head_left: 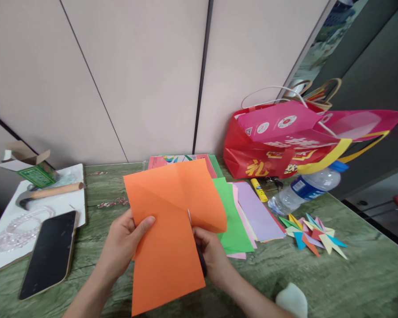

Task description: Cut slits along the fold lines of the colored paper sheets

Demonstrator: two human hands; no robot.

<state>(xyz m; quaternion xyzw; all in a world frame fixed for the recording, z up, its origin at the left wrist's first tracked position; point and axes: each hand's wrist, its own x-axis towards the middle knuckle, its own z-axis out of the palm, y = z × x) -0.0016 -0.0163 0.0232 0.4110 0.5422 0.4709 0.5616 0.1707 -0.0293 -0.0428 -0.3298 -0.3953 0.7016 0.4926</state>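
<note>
A large sheet of orange paper (166, 247) is held up over the table, with a cut running into it from the right side. My left hand (124, 240) pinches its left edge, thumb on top and fingers underneath. In my right hand (214, 251) is a pair of scissors (201, 259), its dark handle partly hidden by the fingers. A thin strip of blade shows at the cut, and the upper right flap of paper curls over it. Under and to the right of the orange sheet lie sheets of green paper (234, 221) and purple paper (254, 210).
On the right are folded paper pieces (313, 234), a plastic bottle (305, 190), a yellow glue stick (259, 190) and a red bag (268, 145). At left lie a phone (49, 254), a wooden-handled tool (56, 191), clear beads (21, 232) and a green box (36, 172). A wall panel (146, 79) stands behind.
</note>
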